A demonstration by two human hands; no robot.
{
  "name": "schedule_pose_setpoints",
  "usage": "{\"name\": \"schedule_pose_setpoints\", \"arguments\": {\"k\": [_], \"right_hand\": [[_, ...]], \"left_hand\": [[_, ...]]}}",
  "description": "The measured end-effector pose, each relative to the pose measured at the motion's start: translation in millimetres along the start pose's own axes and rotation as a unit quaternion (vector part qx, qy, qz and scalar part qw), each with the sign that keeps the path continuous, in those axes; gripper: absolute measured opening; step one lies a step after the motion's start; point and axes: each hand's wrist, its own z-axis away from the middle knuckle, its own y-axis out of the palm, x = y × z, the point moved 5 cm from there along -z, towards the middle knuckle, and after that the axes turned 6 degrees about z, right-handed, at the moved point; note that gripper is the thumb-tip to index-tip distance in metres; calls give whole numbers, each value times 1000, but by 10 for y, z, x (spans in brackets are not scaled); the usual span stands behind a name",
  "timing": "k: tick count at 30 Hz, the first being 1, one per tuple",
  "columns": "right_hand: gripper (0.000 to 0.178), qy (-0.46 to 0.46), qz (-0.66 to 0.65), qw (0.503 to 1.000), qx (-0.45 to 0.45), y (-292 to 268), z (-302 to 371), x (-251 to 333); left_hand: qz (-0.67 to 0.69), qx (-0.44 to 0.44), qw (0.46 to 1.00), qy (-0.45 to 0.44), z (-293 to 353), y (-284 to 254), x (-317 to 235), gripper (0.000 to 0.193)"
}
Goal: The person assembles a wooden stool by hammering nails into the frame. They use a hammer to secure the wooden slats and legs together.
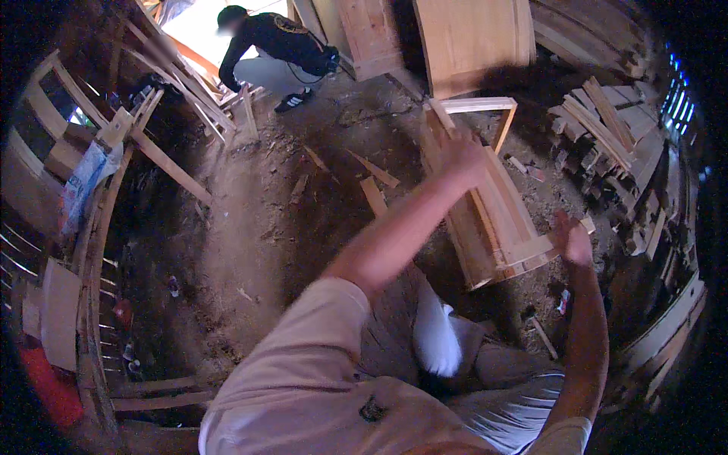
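Wooden frame is what you have before you, right of centre in the frame, running from a pale open end near the top down to a broad cross rail nearest your knees; your left hand is over its upper part and your right hand is at its lower right corner, by the end of that rail. Your left fingers are blurred, so you cannot tell whether they grip or only rest there, and your right fingers look bent near the rail, though you cannot tell how tightly they close. Expect the piece to be stiff and fairly light for its length but awkward to balance, with dry, slightly rough wood that should not slip much; the thin end members and joints are probably its weak points, so the long side rails look the safer hold, one hand toward each end. Your left forearm and hand cover part of the upper left side, the underside and how it meets the dirt floor are hidden, and you cannot make out whether the pale wood tip just right of your right hand belongs to the rail or is a separate piece
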Motion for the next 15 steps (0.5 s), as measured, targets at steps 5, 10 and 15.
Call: {"name": "schedule_pose_setpoints", "arguments": {"k": [5,10,15], "right_hand": [[36,138,-92,986,31,-75,96,78],[33,244,-319,893,-205,-193,602,563],[35,481,-582,599,-267,-12,1254,1480]], "left_hand": [[6,189,937,293,187,115,278,75],[-37,237,909,341,59,216,138,58],[-30,295,884,360,5,372,156,35]]}}
